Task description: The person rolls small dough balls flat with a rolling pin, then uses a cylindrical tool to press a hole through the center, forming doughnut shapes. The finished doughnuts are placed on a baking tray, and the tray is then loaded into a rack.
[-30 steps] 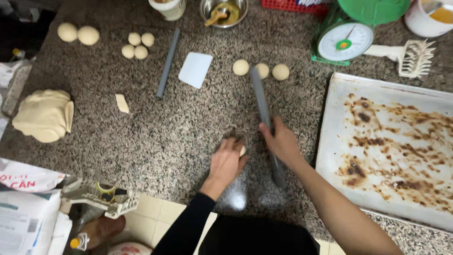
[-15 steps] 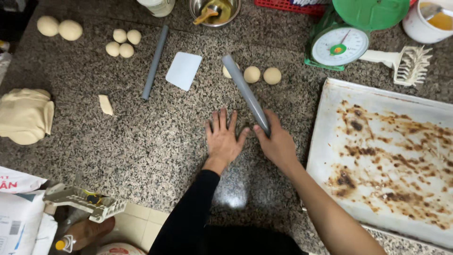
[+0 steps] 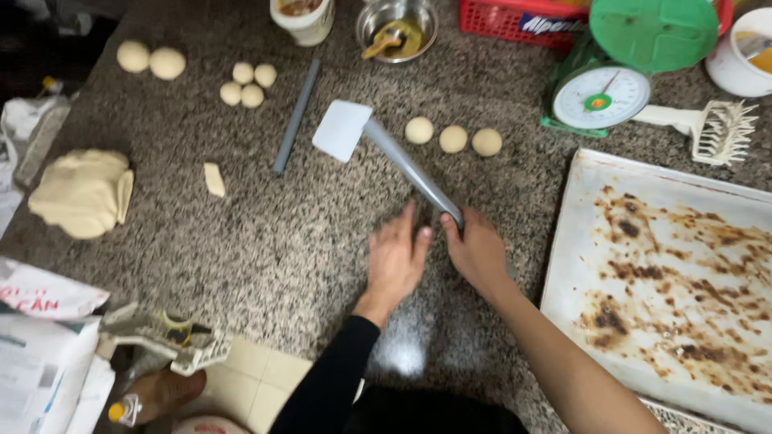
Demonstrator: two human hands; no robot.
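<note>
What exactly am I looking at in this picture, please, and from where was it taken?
This is one view from a camera worn on a person's head, looking down at their own two bare hands over a speckled stone counter. The right hand grips the near end of a grey rolling rod; the left hand lies flat on the counter beside it. Further away lie three small dough balls, a white scraper, a second grey rod, more dough balls and a big lump of dough. At the right sits a stained baking tray, with a green kitchen scale behind it.
</note>
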